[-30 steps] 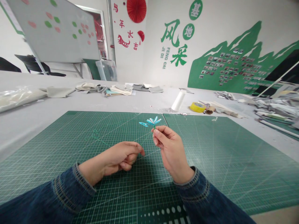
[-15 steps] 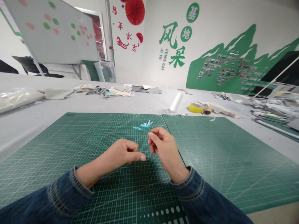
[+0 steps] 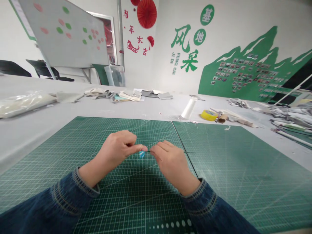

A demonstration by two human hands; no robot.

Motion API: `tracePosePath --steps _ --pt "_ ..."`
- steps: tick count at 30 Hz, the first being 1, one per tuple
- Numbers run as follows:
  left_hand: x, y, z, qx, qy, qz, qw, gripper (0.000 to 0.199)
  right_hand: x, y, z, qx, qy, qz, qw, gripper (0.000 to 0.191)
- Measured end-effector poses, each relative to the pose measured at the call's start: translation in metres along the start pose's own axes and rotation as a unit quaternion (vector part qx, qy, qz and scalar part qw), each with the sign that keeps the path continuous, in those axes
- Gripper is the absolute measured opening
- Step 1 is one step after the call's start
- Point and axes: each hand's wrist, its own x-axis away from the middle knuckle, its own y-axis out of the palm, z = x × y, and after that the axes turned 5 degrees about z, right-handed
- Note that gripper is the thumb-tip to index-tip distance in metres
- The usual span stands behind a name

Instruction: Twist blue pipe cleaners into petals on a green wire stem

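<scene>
Over green mats [image 3: 234, 162], hands [image 3: 119, 146] partly hide a blue piece [image 3: 142, 154] and stem [image 3: 149, 151].

The left hand [image 3: 117, 147] partly hides the blurred blue-and-white flower [image 3: 142, 154]; the right hand [image 3: 172, 162] covers much of the green stem [image 3: 148, 151]. The mural photos [image 3: 240, 74] are too small to make out. Picture edges cut off the plastic-wrapped bundle [image 3: 24, 103], the whiteboard [image 3: 75, 48] and both denim sleeves [image 3: 65, 198].
</scene>
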Motion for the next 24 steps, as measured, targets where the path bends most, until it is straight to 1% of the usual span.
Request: tracePosePath --steps 2,3,4,6,8,9,10,12,14,16,18,19,20,21,22,23,24 --pt "-0.002 -0.001 -0.004 0.072 -0.11 -0.039 0.99 0.059 -0.002 -0.003 -0.001 -0.042 -0.035 -0.024 0.998 0.02" --pt "-0.003 -0.001 -0.007 0.124 -0.161 -0.066 0.977 0.059 -0.004 -0.005 -0.001 -0.079 -0.049 -0.036 0.995 0.019" --pt "-0.003 -0.001 -0.009 0.183 -0.203 -0.097 0.957 0.059 -0.007 -0.007 -0.002 -0.124 -0.053 -0.047 0.99 0.017" --pt "-0.002 0.002 -0.013 0.304 -0.268 -0.156 0.901 0.058 -0.013 -0.012 -0.004 -0.24 -0.031 -0.062 0.968 0.011" --pt "0.001 0.008 -0.013 0.403 -0.316 -0.193 0.837 0.054 -0.02 -0.014 -0.006 -0.337 0.02 -0.061 0.939 0.008" --pt "0.003 0.011 -0.012 0.442 -0.338 -0.195 0.808 0.052 -0.023 -0.014 -0.007 -0.371 0.054 -0.053 0.925 0.009" --pt "0.004 0.015 -0.01 0.474 -0.356 -0.185 0.784 0.048 -0.027 -0.013 -0.007 -0.398 0.092 -0.041 0.912 0.009" --pt "0.007 0.022 -0.007 0.528 -0.381 -0.143 0.745 0.043 -0.031 -0.008 -0.008 -0.437 0.177 -0.004 0.882 0.01" --pt "0.008 0.027 -0.004 0.561 -0.398 -0.12 0.716 0.043 -0.033 0.001 -0.009 -0.468 0.249 0.033 0.847 0.011" --pt "0.009 0.031 -0.001 0.569 -0.415 -0.12 0.699 0.045 -0.032 0.009 -0.009 -0.478 0.293 0.054 0.826 0.011" --pt "0.009 0.033 0.002 0.563 -0.429 -0.127 0.695 0.043 -0.03 0.014 -0.01 -0.458 0.315 0.083 0.827 0.011" --pt "0.009 0.034 0.004 0.556 -0.43 -0.127 0.7 0.042 -0.029 0.016 -0.01 -0.444 0.324 0.094 0.83 0.011" --pt "0.01 0.035 0.006 0.543 -0.428 -0.121 0.713 0.041 -0.028 0.017 -0.011 -0.43 0.332 0.103 0.833 0.011" --pt "0.01 0.035 0.009 0.522 -0.422 -0.106 0.734 0.04 -0.027 0.017 -0.011 -0.417 0.34 0.107 0.836 0.012" --pt "0.011 0.035 0.012 0.488 -0.411 -0.083 0.766 0.04 -0.027 0.018 -0.011 -0.404 0.348 0.11 0.839 0.012" --pt "0.011 0.035 0.015 0.439 -0.391 -0.058 0.807 0.041 -0.026 0.018 -0.011 -0.393 0.354 0.111 0.842 0.013" --pt "0.012 0.035 0.018 0.375 -0.359 -0.032 0.854 0.042 -0.025 0.019 -0.011 -0.381 0.357 0.112 0.845 0.013"
